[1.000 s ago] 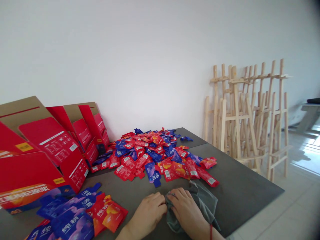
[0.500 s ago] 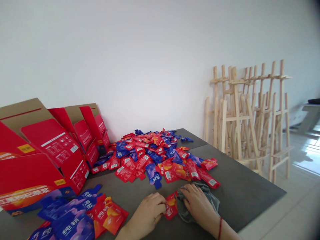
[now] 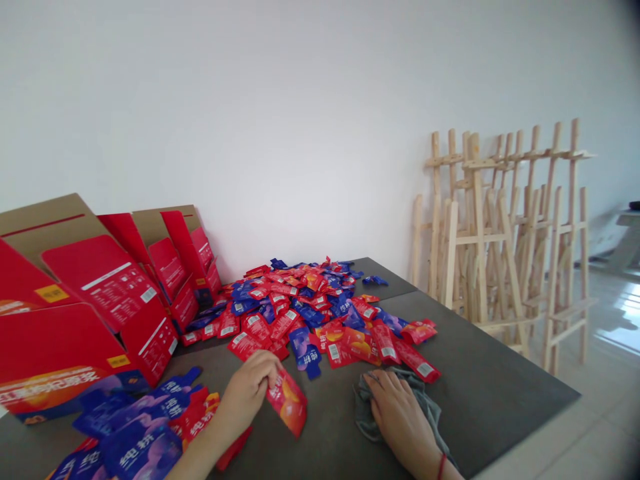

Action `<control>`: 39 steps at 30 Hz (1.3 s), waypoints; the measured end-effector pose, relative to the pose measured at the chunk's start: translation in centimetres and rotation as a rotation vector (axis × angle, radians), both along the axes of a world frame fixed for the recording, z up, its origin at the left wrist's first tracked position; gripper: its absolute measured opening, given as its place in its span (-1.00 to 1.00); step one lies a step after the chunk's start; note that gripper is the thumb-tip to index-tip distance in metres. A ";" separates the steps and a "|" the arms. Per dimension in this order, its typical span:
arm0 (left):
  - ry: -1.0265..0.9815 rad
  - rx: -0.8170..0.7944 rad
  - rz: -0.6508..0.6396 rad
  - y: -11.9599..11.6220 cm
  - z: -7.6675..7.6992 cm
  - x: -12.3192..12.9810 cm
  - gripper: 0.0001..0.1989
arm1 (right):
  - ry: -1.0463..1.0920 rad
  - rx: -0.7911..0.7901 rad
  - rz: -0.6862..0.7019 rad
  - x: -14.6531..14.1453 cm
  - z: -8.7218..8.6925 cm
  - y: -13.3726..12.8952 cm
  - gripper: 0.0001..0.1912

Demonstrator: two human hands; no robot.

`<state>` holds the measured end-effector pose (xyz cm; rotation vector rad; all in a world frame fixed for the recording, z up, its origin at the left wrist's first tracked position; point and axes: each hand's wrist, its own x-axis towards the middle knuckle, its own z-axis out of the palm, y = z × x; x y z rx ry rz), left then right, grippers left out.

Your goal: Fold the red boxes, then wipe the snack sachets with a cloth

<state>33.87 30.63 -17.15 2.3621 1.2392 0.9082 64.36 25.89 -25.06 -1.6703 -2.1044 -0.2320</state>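
Note:
My left hand [image 3: 254, 379] pinches a red pouch [image 3: 290, 404] by its upper left end. The pouch has orange fruit printed on it and hangs tilted over the dark table [image 3: 325, 447]. On the right, my right hand [image 3: 401, 415] presses on a crumpled grey cloth [image 3: 367, 415], its fingers bent over it. Partly behind my left forearm, red pouches [image 3: 199, 408] lie beside a stack of blue pouches [image 3: 145, 447]. Beyond both hands spreads a large heap of mixed red and blue pouches [image 3: 295, 300].
Open red cardboard boxes [image 3: 55, 340] stand in a row along the left. A white wall [image 3: 300, 133] rises behind the table. Wooden easels [image 3: 480, 240] lean together at the right, past the table's edge.
My left hand has lifted the red pouch from beside the cloth and carried it left and away from me. My right hand stays on the cloth.

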 end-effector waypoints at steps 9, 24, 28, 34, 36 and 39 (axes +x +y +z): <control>0.343 -0.247 0.190 5.0 1.6 -11.6 -0.76 | 0.048 -0.007 0.007 -0.3 0.1 -0.1 -0.60; 0.548 -0.131 0.266 4.3 -4.6 8.6 -0.27 | 0.094 -0.027 0.014 -0.3 0.8 -0.2 -0.59; 0.505 -0.168 0.146 0.8 -4.8 8.5 -0.31 | 0.087 -0.035 0.011 -0.4 0.9 -0.2 -0.60; 0.508 -0.226 0.111 -2.7 -4.9 6.8 -0.19 | 0.081 -0.038 0.014 -0.4 0.9 -0.2 -0.60; 0.499 -0.218 0.164 -3.2 -5.1 6.1 -0.12 | 0.073 -0.035 0.010 -0.3 0.8 -0.3 -0.60; 0.449 -0.218 0.288 -3.1 -4.8 4.8 -0.10 | 0.048 -0.047 0.020 -0.3 0.9 -0.1 -0.60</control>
